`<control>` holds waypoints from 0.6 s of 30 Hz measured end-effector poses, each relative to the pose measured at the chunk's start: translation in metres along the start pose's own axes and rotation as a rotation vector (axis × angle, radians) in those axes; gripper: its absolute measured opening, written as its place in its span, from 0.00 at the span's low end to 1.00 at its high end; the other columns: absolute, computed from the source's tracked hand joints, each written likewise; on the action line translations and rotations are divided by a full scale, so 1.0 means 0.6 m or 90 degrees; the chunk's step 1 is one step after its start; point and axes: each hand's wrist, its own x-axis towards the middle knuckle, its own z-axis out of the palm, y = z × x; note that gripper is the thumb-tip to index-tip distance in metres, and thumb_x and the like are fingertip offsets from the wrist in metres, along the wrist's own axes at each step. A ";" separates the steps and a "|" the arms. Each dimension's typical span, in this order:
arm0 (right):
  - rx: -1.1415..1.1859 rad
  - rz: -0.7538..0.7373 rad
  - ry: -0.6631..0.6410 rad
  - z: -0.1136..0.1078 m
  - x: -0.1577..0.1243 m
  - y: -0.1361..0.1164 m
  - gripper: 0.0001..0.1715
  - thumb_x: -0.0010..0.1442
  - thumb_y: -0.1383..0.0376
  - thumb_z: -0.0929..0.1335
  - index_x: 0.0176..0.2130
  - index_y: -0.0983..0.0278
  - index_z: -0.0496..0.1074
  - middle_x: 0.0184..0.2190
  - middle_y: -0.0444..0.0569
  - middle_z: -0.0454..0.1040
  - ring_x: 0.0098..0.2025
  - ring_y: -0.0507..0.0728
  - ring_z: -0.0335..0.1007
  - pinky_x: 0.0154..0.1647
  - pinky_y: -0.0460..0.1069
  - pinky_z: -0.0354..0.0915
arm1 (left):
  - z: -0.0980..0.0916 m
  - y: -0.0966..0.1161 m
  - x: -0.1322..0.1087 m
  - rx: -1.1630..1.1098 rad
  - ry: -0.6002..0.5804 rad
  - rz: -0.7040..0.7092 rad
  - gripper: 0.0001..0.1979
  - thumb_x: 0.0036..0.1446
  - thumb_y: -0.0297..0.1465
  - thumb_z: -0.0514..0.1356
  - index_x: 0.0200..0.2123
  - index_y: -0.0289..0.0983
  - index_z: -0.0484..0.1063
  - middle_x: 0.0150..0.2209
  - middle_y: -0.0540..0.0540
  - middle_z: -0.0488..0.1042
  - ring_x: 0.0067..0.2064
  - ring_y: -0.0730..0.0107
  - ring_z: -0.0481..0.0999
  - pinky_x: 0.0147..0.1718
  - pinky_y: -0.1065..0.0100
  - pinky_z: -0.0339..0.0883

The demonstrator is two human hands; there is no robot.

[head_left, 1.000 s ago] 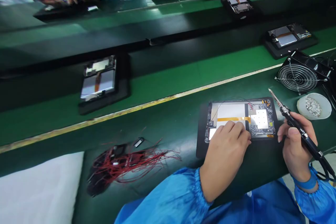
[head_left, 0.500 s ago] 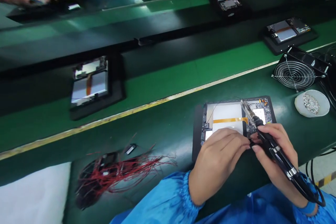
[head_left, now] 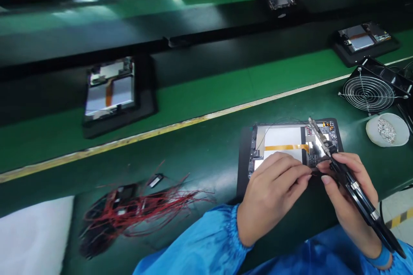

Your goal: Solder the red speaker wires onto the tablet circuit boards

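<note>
An opened tablet (head_left: 284,134) lies in front of me, its white battery, orange ribbon cable (head_left: 280,148) and circuit board showing. My left hand (head_left: 274,193) is at its near edge, thumb and fingertips pinched together; what they pinch is too small to make out. Against my right palm and fingers rests a black soldering iron (head_left: 353,185), its metal tip pointing up over the board side. My right hand (head_left: 351,202) keeps thumb and index fingertip near the tablet's near edge, close to my left fingertips. A thin dark wire arcs above the tablet's far edge.
Red-wired small dark parts (head_left: 142,210) lie at left beside a white foam sheet (head_left: 35,232). A fan (head_left: 368,92) and a white dish with silvery bits (head_left: 387,130) stand at right. Beyond the yellowish strip, other opened tablets (head_left: 109,94) lie on the green line.
The soldering iron's tip has shifted right, off the middle of the tablet. My hands have drawn slightly apart. The other person's hands at the upper left have left the view.
</note>
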 end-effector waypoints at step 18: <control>-0.022 -0.009 0.011 -0.024 0.003 -0.004 0.19 0.72 0.64 0.75 0.60 0.55 0.77 0.49 0.48 0.77 0.48 0.56 0.81 0.53 0.50 0.78 | 0.006 -0.003 -0.002 0.003 0.000 0.007 0.05 0.70 0.21 0.66 0.44 0.36 0.79 0.38 0.47 0.84 0.40 0.65 0.78 0.45 0.64 0.76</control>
